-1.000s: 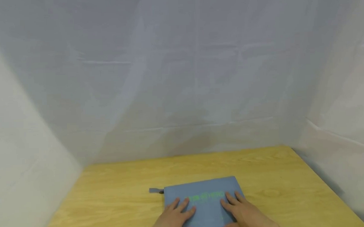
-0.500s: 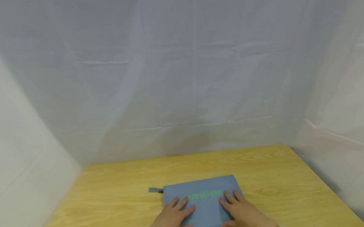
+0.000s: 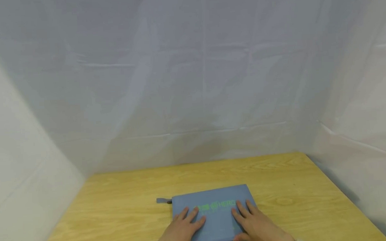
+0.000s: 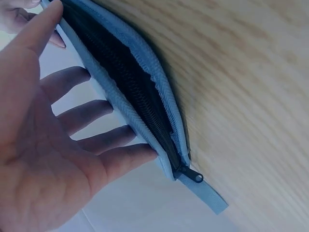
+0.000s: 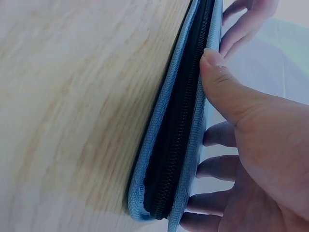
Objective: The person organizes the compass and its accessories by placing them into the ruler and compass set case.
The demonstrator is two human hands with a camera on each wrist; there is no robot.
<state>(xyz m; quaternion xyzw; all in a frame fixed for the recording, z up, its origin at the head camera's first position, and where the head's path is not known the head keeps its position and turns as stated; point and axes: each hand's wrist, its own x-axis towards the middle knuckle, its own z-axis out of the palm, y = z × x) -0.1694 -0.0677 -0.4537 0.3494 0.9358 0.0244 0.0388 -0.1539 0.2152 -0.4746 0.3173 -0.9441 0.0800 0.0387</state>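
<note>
A blue zip pouch (image 3: 215,222) with green lettering lies flat near the front of the table. On its left part rests my left hand (image 3: 179,230), fingers spread. My right hand (image 3: 257,227) rests on the right part, its thumb along the near edge. Both wrist views show the pouch's near side unzipped, with a dark gap between two rows of zipper teeth (image 5: 176,145). At the left end of the opening sits the black zipper slider (image 4: 192,175) with a fabric pull tab (image 4: 210,195). What lies inside is too dark to tell.
The wood-grain table (image 3: 119,208) runs back to a pale sheet wall (image 3: 191,81). Similar sheets hang on the left (image 3: 18,140) and right (image 3: 362,128). The table's right edge slants toward the right sheet.
The head view has shifted very slightly. Both hands and the pouch stay in nearly the same place, and the hands keep their pose.
</note>
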